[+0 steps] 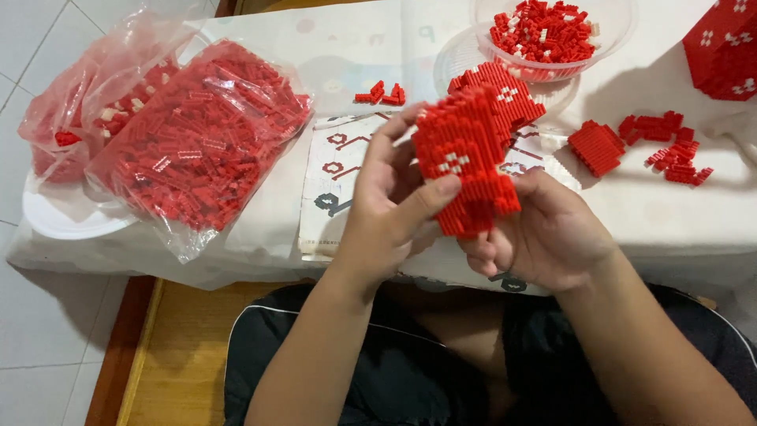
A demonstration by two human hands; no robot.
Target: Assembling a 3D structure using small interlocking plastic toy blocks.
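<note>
We clamp our left hand (392, 207) and right hand (544, 233) together on a red brick-built panel (471, 150), light yet likely fragile, best gripped along its edges.

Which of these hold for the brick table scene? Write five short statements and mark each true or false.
1. Both hands grip the red brick model. True: the left hand and right hand each hold it.
2. The clear bowl holds blue bricks. False: they are red with some white.
3. Plastic bags of red bricks lie left of the hands. True.
4. The model rests flat on the table. False: it is held above the table edge.
5. The model is plain red. False: it carries small white patterns.
</note>
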